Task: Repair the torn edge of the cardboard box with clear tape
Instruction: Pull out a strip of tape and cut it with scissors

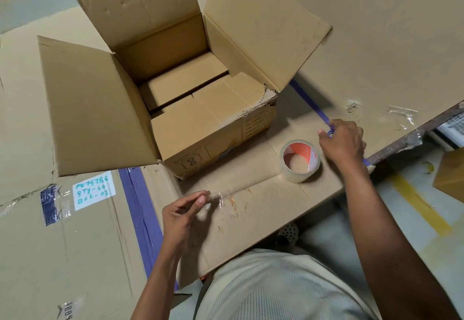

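now the left hand [183,215] pinches a crinkled clear tape strip [221,198]; the right hand [342,141], knuckles up, grips a small purple loop [330,132] beside the round clear tape roll [300,160].

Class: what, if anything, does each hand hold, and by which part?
The left hand pinches a clear tape strip by its end. The right hand cannot be judged; a purple loop shows by it.
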### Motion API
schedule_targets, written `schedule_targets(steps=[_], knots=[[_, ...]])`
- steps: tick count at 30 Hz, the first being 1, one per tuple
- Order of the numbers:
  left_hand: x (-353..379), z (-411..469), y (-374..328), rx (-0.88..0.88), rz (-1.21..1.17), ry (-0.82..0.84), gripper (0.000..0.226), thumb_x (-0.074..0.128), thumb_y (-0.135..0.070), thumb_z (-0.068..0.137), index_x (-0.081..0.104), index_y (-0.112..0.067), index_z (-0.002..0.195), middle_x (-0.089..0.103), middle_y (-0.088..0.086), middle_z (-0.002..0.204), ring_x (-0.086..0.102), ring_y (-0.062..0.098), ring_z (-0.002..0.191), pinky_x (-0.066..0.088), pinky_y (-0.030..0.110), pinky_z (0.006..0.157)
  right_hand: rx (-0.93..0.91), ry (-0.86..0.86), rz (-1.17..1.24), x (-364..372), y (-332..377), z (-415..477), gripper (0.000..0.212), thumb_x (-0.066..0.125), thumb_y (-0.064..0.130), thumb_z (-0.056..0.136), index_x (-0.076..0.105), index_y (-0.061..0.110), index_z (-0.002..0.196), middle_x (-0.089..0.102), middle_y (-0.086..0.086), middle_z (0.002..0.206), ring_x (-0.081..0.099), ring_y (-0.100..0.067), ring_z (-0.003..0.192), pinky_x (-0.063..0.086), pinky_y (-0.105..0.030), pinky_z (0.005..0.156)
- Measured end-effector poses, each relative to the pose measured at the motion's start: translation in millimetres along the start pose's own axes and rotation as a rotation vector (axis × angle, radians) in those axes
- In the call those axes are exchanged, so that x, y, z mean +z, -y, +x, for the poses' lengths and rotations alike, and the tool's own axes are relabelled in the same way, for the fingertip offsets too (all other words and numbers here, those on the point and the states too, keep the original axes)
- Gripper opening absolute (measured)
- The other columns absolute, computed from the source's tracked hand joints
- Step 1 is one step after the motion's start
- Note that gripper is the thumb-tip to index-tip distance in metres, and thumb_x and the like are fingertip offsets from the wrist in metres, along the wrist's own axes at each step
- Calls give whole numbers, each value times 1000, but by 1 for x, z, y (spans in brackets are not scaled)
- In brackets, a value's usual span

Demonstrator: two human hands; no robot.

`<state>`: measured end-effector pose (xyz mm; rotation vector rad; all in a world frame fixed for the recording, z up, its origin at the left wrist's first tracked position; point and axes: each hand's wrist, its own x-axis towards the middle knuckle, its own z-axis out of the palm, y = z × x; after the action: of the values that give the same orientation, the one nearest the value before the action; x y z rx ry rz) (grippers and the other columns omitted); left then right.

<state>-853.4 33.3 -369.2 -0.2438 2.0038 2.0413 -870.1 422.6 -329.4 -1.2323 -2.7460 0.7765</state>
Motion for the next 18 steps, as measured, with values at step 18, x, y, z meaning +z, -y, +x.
schedule_targets(steps=[18], knots=[[1,1,1,-36,-37,10,19,71,-5,86,78,-8,104,82,6,98,75,14,101,57,17,85,202,47,-33,-4,-30,26,58,73,45,91,56,10,134,52,-24,135,46,-43,128,44,-47,101]])
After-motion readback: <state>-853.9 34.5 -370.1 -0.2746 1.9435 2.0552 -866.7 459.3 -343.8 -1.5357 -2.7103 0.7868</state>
